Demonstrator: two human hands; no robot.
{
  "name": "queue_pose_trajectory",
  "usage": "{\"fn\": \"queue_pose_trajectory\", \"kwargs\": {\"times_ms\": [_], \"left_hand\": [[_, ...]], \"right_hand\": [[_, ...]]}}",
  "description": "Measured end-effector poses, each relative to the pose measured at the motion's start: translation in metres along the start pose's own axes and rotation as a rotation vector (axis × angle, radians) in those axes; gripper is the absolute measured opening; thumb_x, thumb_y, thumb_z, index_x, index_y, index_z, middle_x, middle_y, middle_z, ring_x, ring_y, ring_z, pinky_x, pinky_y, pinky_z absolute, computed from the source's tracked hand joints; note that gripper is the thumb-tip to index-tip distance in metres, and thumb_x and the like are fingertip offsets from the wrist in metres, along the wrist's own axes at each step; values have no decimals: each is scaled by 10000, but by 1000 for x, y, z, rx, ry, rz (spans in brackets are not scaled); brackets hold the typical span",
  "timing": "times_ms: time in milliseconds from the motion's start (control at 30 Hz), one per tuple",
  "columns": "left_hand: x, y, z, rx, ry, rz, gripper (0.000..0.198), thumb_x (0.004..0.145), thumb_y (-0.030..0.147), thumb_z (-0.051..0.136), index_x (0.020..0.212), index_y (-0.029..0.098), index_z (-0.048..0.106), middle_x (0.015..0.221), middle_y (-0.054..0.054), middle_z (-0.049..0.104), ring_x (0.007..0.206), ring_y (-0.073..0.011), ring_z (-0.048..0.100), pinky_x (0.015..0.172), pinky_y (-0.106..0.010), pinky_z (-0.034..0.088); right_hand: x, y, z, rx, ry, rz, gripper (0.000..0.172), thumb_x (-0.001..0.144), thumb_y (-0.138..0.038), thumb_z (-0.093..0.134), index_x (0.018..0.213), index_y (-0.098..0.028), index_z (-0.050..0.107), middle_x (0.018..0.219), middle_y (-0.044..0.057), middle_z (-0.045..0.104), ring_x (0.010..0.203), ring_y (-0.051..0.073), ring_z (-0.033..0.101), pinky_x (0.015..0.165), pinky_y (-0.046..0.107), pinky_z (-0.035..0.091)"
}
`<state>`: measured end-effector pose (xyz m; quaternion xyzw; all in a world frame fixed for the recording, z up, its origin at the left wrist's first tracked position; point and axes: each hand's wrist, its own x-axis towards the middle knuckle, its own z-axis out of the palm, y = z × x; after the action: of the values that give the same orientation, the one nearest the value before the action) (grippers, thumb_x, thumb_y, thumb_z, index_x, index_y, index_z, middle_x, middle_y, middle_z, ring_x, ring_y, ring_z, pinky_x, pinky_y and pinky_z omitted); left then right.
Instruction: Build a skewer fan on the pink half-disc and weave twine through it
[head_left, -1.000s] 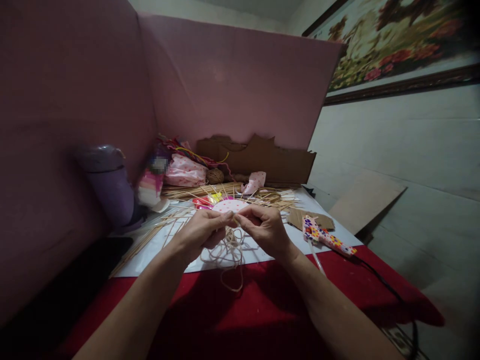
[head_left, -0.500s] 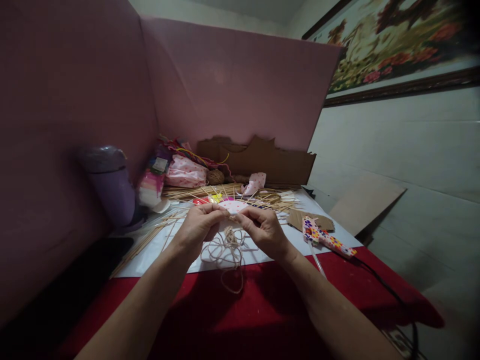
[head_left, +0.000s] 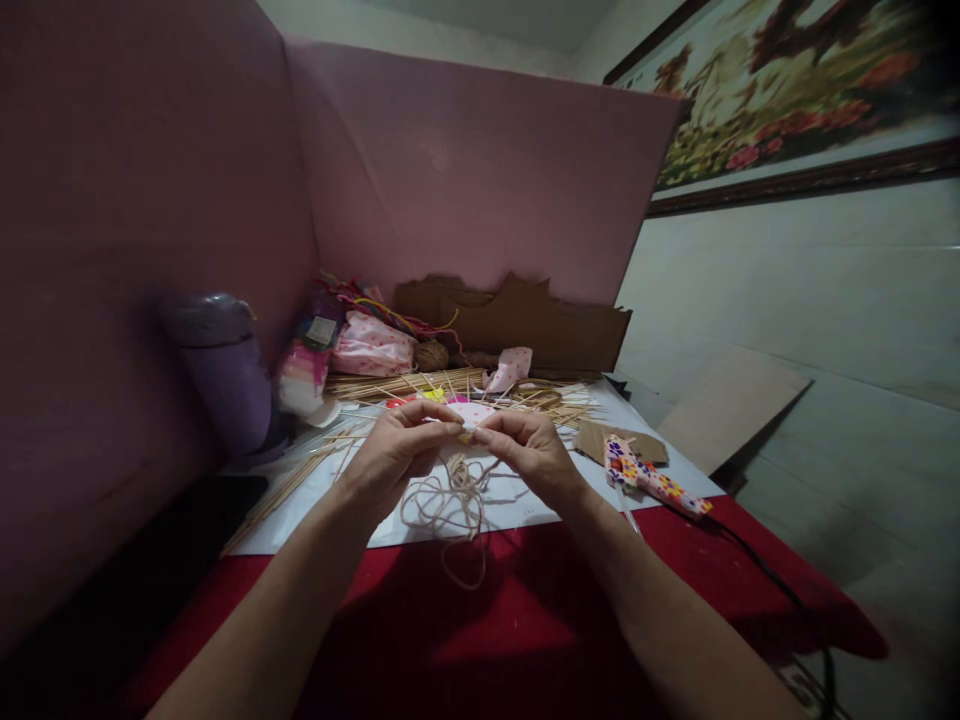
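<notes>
My left hand (head_left: 405,440) and my right hand (head_left: 529,455) meet over the white sheet, thumbs and forefingers pinched close together. Between them is the near edge of a rounded pink piece with red dots (head_left: 472,412). Thin wooden sticks fan out behind it. Both hands grip that edge, though the fingertips hide exactly what lies between them. Just below the hands, a loose tangle of beige twine (head_left: 463,490) rests on the sheet, one loop hanging over the red cloth. Whether the twine runs up into my fingers I cannot tell.
A floral glue gun (head_left: 649,478) lies at right on a cardboard scrap (head_left: 592,440), its black cord trailing off the red cloth (head_left: 765,560). Wooden sticks (head_left: 281,495) lie at left near a purple container (head_left: 229,385). Behind are a twine ball (head_left: 431,356) and torn cardboard (head_left: 555,335).
My fingertips have shifted slightly along the pinched edge, and the dotted piece has tilted a little. More twine shows to the right of the tangle.
</notes>
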<state>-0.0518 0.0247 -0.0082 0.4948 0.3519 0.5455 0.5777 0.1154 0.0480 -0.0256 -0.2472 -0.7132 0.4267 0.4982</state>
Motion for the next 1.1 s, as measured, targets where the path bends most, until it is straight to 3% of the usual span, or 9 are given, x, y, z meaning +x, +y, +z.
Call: {"fn": "queue_pose_trajectory", "kwargs": {"times_ms": [200, 400, 533, 733, 867, 967, 1100], "left_hand": [[0, -1, -2, 221, -49, 263, 68, 603, 177, 747, 640, 147, 699, 545, 20, 577, 510, -60, 435, 485, -192, 315], [1, -5, -6, 575, -94, 599, 39, 703, 177, 704, 670, 158, 707, 576, 19, 534, 559, -83, 420, 515, -227, 315], [1, -4, -8, 726, -171, 712, 103, 753, 143, 653, 661, 152, 697, 610, 1, 540, 595, -97, 457, 541, -237, 344], [-3, 0, -5, 628, -186, 619, 114, 725, 99, 599, 691, 142, 700, 644, -19, 588, 619, -116, 508, 574, -255, 391], [-3, 1, -4, 479, -31, 485, 90, 681, 141, 620, 676, 151, 709, 648, -17, 623, 574, -100, 502, 525, -229, 385], [-1, 0, -2, 379, 50, 328, 132, 661, 200, 671, 767, 155, 735, 607, 0, 631, 471, -66, 445, 439, -197, 333], [2, -5, 2, 414, -24, 265, 141, 641, 246, 715, 733, 141, 736, 589, -8, 644, 462, -65, 453, 421, -187, 328]], "right_hand": [[0, -1, -6, 152, -4, 165, 182, 717, -326, 652, 685, -150, 689, 417, -81, 369, 383, 48, 225, 375, 212, 143], [-1, -2, -9, 236, -85, 265, 168, 719, -326, 669, 674, -164, 662, 414, -104, 321, 376, 39, 175, 368, 207, 106], [-1, -1, -11, 161, -99, 284, 209, 707, -362, 704, 668, -158, 675, 414, -100, 338, 377, 38, 192, 377, 221, 105], [1, -2, -11, 139, -51, 288, 190, 652, -335, 736, 639, -154, 679, 422, -92, 372, 383, 36, 212, 378, 217, 127], [2, -4, -7, 105, 34, 213, 171, 614, -297, 745, 596, -148, 664, 433, -81, 408, 397, 36, 256, 394, 208, 182], [3, -2, -4, 27, 50, 146, 161, 628, -286, 719, 599, -140, 658, 477, -54, 473, 441, 54, 341, 429, 208, 254], [1, 1, -2, -110, 50, 90, 147, 666, -275, 669, 632, -132, 660, 519, -29, 518, 483, 76, 394, 457, 214, 295]]}}
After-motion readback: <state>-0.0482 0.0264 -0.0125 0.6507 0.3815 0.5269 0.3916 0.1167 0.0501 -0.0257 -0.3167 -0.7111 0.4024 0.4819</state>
